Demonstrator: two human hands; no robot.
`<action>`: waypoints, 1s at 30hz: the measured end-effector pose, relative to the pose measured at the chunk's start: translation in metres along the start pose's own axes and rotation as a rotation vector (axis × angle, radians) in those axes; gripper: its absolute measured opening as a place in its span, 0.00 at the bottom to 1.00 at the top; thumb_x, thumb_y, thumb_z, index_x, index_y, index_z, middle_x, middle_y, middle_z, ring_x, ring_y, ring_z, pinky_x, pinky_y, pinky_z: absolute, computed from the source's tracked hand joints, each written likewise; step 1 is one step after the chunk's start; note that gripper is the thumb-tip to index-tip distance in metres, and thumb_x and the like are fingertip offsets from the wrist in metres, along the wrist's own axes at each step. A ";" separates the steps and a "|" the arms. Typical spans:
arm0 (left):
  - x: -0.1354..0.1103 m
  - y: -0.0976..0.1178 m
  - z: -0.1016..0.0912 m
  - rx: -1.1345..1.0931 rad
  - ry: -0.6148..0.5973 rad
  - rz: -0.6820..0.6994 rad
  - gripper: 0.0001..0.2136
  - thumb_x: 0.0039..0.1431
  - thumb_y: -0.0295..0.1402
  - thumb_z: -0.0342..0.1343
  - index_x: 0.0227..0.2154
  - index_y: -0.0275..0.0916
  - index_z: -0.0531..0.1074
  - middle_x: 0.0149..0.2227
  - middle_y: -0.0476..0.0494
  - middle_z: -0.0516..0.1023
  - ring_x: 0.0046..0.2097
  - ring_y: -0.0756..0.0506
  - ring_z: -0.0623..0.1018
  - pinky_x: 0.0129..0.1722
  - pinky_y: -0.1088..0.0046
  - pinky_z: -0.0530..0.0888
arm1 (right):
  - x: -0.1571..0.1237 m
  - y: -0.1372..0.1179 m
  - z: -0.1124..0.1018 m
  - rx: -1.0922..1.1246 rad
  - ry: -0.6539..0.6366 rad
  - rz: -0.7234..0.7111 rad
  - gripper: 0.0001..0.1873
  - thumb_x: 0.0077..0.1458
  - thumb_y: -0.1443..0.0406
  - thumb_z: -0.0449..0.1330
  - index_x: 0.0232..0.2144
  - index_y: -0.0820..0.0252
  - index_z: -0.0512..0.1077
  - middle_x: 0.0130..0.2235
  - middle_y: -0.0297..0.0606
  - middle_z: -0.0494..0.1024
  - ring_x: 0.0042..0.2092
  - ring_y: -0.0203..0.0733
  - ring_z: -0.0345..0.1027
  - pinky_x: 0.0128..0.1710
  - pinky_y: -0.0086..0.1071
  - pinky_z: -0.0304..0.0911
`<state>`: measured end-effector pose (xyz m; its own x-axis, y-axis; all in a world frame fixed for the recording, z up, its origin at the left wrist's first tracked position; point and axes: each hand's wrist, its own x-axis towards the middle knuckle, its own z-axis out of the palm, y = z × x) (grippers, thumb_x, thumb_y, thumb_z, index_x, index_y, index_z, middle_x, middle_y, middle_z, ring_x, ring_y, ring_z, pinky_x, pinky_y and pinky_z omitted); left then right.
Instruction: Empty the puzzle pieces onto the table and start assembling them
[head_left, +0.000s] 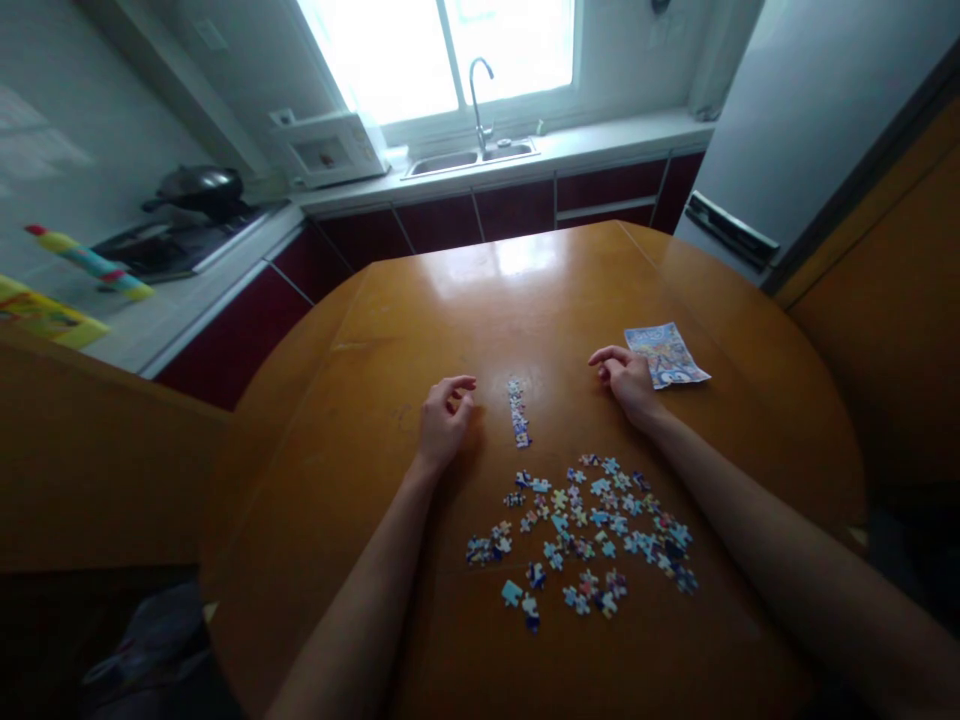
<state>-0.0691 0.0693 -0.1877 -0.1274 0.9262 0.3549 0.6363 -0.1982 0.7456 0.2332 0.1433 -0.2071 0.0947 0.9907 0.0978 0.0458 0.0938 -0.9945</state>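
My left hand (446, 422) rests on the table left of a short joined strip of jigsaw pieces (518, 412), not touching it. Its fingers are loosely bent and apart from the thumb, with nothing between them. Over on the right, my right hand (628, 382) lies beside a printed picture sheet (667, 355) and overlaps its left edge. The index finger there points left, the other fingers are curled, and no piece shows in them. Many loose jigsaw pieces (577, 515) are scattered between my forearms, several of them overlapping in small heaps.
All this lies on a round-ended wooden table (337, 400). Beyond it stand a counter with a sink (472, 160), a microwave (330, 150) and a stove with a black pan (199, 190). A refrigerator (795, 120) is at the right.
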 end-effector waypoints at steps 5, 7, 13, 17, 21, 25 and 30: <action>0.001 0.000 -0.001 -0.048 -0.006 -0.005 0.09 0.60 0.30 0.52 0.41 0.38 0.76 0.39 0.44 0.79 0.37 0.47 0.74 0.34 0.72 0.70 | 0.001 -0.001 -0.003 0.048 -0.011 0.056 0.11 0.43 0.65 0.54 0.26 0.61 0.75 0.20 0.31 0.68 0.21 0.33 0.56 0.20 0.27 0.49; -0.001 0.000 -0.001 -0.035 -0.034 0.029 0.08 0.61 0.30 0.52 0.39 0.39 0.76 0.38 0.45 0.79 0.37 0.47 0.74 0.34 0.72 0.70 | 0.001 -0.002 -0.004 0.053 -0.021 0.058 0.10 0.43 0.65 0.54 0.26 0.61 0.76 0.20 0.31 0.68 0.22 0.32 0.57 0.20 0.27 0.49; -0.006 0.004 -0.001 -0.004 -0.103 0.132 0.08 0.62 0.30 0.52 0.35 0.40 0.76 0.34 0.46 0.78 0.38 0.46 0.74 0.39 0.68 0.71 | 0.003 0.000 -0.007 0.091 -0.037 0.080 0.08 0.43 0.66 0.56 0.25 0.60 0.76 0.21 0.32 0.69 0.22 0.33 0.58 0.21 0.28 0.51; -0.007 0.007 -0.002 -0.021 -0.107 0.131 0.08 0.62 0.30 0.52 0.34 0.40 0.76 0.34 0.45 0.78 0.37 0.45 0.74 0.39 0.67 0.72 | 0.003 0.003 -0.010 0.133 -0.060 0.088 0.08 0.42 0.68 0.57 0.25 0.59 0.76 0.22 0.33 0.70 0.23 0.33 0.59 0.21 0.28 0.52; -0.008 0.007 -0.002 -0.032 -0.108 0.116 0.08 0.63 0.30 0.52 0.34 0.40 0.77 0.34 0.45 0.78 0.37 0.45 0.75 0.38 0.67 0.72 | 0.004 0.004 -0.012 0.169 -0.065 0.106 0.07 0.41 0.68 0.58 0.25 0.58 0.76 0.22 0.35 0.70 0.23 0.34 0.59 0.20 0.29 0.52; -0.008 0.005 -0.002 -0.048 -0.111 0.103 0.08 0.63 0.30 0.52 0.35 0.40 0.77 0.33 0.46 0.78 0.37 0.46 0.75 0.36 0.68 0.71 | 0.004 0.003 -0.013 0.187 -0.078 0.120 0.07 0.40 0.68 0.58 0.24 0.58 0.76 0.24 0.36 0.71 0.23 0.34 0.59 0.21 0.29 0.52; -0.009 0.005 -0.004 -0.053 -0.115 0.096 0.08 0.63 0.30 0.52 0.35 0.40 0.77 0.32 0.46 0.78 0.35 0.46 0.74 0.34 0.69 0.70 | 0.002 -0.001 -0.013 0.178 -0.082 0.125 0.06 0.41 0.67 0.58 0.24 0.58 0.76 0.25 0.37 0.72 0.24 0.35 0.59 0.22 0.30 0.53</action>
<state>-0.0677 0.0593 -0.1850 0.0225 0.9323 0.3611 0.5999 -0.3015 0.7411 0.2461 0.1445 -0.2058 0.0067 0.9997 -0.0229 -0.1385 -0.0217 -0.9901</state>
